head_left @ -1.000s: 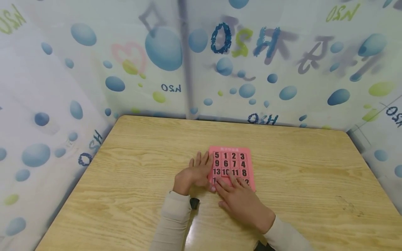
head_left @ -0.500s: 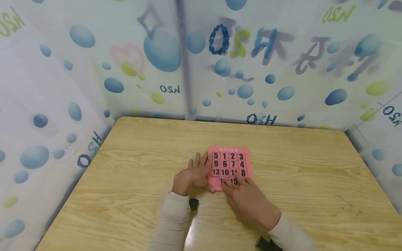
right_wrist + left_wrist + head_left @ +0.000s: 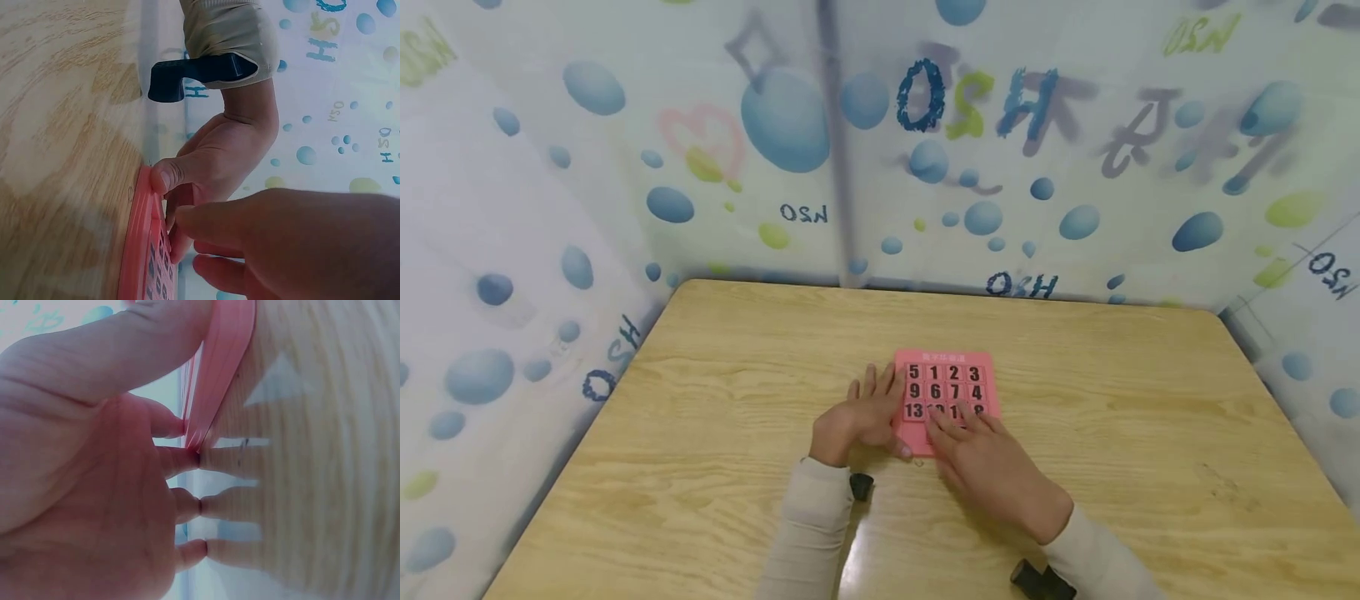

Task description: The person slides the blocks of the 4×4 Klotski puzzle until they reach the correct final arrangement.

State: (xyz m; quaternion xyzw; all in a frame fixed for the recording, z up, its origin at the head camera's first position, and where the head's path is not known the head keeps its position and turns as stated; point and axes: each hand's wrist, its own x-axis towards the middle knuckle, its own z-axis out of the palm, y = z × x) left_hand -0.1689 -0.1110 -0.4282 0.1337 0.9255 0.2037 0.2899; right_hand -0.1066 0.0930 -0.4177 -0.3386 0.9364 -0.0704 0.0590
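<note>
A pink sliding number puzzle [image 3: 943, 357] lies flat on the table, its numbered tiles facing up. My left hand [image 3: 859, 422] rests along its left side; in the left wrist view the fingers [image 3: 178, 462] reach out straight and spread, tips down on the tabletop, and the thumb [image 3: 125, 353] lies at the puzzle's edge. Fingertips of my right hand [image 3: 992, 471] touch the tiles in the lower rows and cover several of them. A gap shows in the bottom left slot, under tile 13 [image 3: 913, 411]. In the right wrist view my right hand [image 3: 306, 244] hovers close over the puzzle [image 3: 134, 250].
The wooden table [image 3: 760, 333] reaches back to a wall covering [image 3: 865, 167] printed with blue bubbles and letters. Black devices sit at the wrists, one by the left sleeve [image 3: 812, 508] and another [image 3: 1042, 581] by the right.
The right hand has shifted right, and a bottom-row tile slid right with it, leaving the gap at the bottom left. Since then its fingertips moved up slightly. The left hand stays in place.
</note>
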